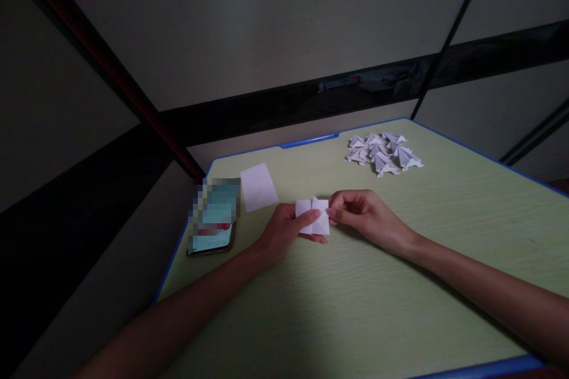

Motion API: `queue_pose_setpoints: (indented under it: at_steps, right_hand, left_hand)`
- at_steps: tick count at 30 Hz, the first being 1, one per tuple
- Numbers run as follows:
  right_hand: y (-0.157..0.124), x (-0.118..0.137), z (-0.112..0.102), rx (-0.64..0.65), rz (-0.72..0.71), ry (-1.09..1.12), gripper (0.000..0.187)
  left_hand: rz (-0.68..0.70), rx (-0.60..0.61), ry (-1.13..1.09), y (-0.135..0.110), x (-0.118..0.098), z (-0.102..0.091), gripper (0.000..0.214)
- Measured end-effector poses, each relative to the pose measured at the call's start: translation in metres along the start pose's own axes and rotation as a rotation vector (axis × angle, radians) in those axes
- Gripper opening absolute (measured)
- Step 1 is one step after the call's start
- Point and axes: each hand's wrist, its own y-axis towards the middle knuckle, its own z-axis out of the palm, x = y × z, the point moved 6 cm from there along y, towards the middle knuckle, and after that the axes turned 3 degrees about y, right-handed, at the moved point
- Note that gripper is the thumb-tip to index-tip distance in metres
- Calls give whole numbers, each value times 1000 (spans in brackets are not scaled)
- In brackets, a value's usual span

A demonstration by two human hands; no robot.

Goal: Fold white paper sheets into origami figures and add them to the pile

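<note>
A small, partly folded white paper (312,215) is held just above the light green table (355,296). My left hand (284,230) grips its left side, thumb on top and fingers beneath. My right hand (361,213) pinches its right edge with the fingertips pressed together. Both hands meet near the middle of the table's far half.
A stack of flat white paper sheets (258,186) lies to the left behind my hands. A phone (213,216) rests at the table's left edge. Several finished folded paper figures (383,153) are piled at the far right. The table has a blue rim (309,141); dark bars and a wall stand behind.
</note>
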Motion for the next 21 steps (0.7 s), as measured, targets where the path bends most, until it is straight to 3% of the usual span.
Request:
queue_pose_setpoints:
  at_steps: [13, 21]
  right_hand:
    - [-1, 1, 0, 4, -79, 7, 19]
    - [0, -3, 4, 58, 58, 19, 19]
  left_hand:
    - [53, -36, 118, -4, -7, 1, 22]
    - [132, -94, 208, -7, -15, 0, 24]
